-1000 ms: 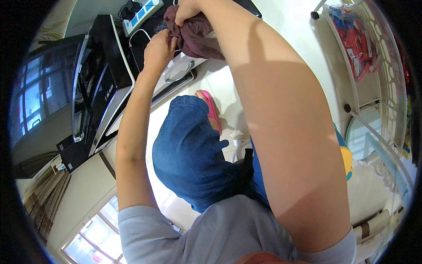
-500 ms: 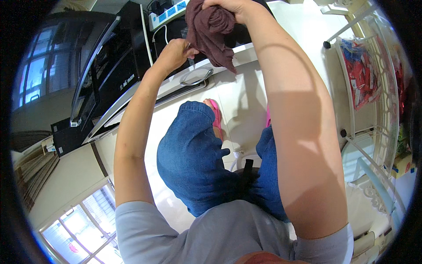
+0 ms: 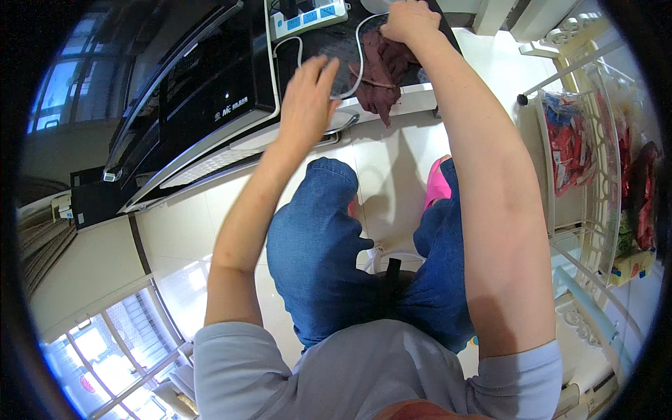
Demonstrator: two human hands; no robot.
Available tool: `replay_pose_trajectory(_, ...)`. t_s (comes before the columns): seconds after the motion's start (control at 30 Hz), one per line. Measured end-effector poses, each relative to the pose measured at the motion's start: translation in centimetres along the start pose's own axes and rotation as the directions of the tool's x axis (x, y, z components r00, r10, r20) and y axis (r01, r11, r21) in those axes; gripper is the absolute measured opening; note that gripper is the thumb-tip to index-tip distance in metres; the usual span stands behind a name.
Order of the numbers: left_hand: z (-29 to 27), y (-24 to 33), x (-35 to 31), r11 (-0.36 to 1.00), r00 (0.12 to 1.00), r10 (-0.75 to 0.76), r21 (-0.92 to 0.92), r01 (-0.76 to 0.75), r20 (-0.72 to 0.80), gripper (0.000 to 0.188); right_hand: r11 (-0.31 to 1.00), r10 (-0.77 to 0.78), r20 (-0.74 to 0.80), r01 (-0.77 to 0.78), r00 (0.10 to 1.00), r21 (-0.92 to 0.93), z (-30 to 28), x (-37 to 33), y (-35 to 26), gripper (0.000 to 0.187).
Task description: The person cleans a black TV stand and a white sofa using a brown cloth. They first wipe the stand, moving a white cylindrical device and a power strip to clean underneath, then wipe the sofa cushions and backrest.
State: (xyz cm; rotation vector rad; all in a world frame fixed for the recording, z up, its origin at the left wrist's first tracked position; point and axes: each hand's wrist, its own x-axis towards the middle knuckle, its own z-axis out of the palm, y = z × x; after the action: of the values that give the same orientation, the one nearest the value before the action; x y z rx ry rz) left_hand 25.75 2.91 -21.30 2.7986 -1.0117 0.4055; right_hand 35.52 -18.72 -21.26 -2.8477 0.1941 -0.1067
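Note:
A dark brown cloth [image 3: 379, 73] lies crumpled on the black top of a low cabinet [image 3: 329, 43], one corner hanging over its pale front edge. My right hand [image 3: 411, 22] grips the cloth's far end, fingers curled over it. My left hand [image 3: 308, 94], slightly blurred, hovers with fingers spread near the cabinet's front edge and holds nothing. Between the hands a white cable [image 3: 362, 54] loops across the black top, passing close to my left fingers and partly over the cloth.
A white and blue power strip [image 3: 309, 19] with plugs sits at the back of the cabinet. To the left is a large glossy black screen [image 3: 182, 87]. A wheeled white rack [image 3: 549, 147] with red packages stands at right. My knees are below the cabinet front.
My right hand has lowered the bunched cloth onto the cabinet top, farther right. My left hand has come off the cloth, opened and shifted right. The white cable's loop now shows.

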Motion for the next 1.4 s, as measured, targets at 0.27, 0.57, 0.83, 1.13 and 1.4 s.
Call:
replay_pose_trajectory(0.27, 2.9, -1.1, -9.6, 0.846, 0.855, -0.495, -0.312, 0.432, -0.157, 0.048, 0.891, -0.447, 0.636, 0.247, 0.629, 0.382, 3.1, -2.3, -11.8, 0.021)
replay_pose_trajectory(0.57, 6.8, -6.6, -9.3, 0.257, 0.521, -0.853, -0.875, 0.409, -0.007, 0.040, 0.721, -0.302, 0.529, -0.174, 0.793, 0.671, 10.9, -3.0, -16.8, 0.044)
replay_pose_trajectory(0.83, 5.1, -0.1, -7.0, 0.329, 0.815, -0.570, -0.883, 0.336, 0.098, 0.032, 0.938, -0.309, 0.447, 0.191, 0.839, 0.291, 7.7, -4.8, -14.8, 0.067)
replay_pose_trajectory(1.13, 3.4, 1.4, -7.5, 0.290, 0.892, -0.391, -0.890, 0.351, 0.224, 0.024, 0.853, -0.520, 0.346, 0.496, 0.781, 0.163, 5.4, -5.0, -11.1, 0.058)
replay_pose_trajectory(1.4, 1.2, 1.5, -7.5, 0.287, 0.892, -0.424, -0.911, 0.297, 0.157, 0.020, 0.760, -0.465, 0.300, 0.202, 0.833, 0.617, -6.5, -4.8, 1.3, 0.073)
